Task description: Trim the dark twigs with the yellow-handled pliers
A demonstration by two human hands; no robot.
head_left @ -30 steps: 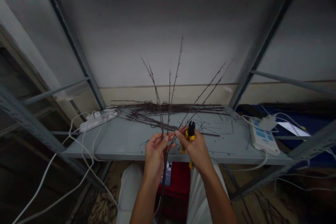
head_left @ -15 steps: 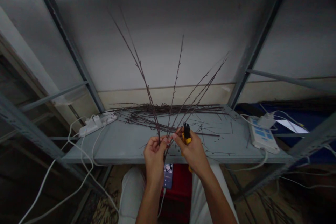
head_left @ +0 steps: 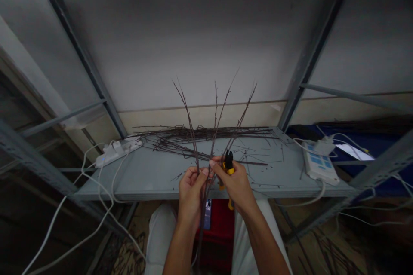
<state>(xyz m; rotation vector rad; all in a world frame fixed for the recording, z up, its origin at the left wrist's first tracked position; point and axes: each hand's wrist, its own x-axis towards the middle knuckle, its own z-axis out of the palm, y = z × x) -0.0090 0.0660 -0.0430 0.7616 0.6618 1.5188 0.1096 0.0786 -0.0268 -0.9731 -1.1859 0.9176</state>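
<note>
My left hand (head_left: 191, 189) is closed round the stems of a bunch of thin dark twigs (head_left: 215, 114) that fan upward in front of the wall. My right hand (head_left: 235, 184) grips yellow-handled cutters (head_left: 227, 163) with black jaws pointing up, and its thumb and forefinger also touch the twigs just right of my left hand. Both hands are held over the near edge of a grey metal shelf (head_left: 145, 176).
A pile of cut twigs (head_left: 206, 135) lies along the back of the shelf. A white power strip (head_left: 116, 149) with cables sits at the left, another (head_left: 319, 164) at the right. Grey rack uprights (head_left: 87, 60) frame the shelf. A red box (head_left: 222, 223) is below.
The twigs in my hands have swung and drawn closer together, their tips now lower and more upright. My hands stay at the shelf's near edge, shifted slightly.
</note>
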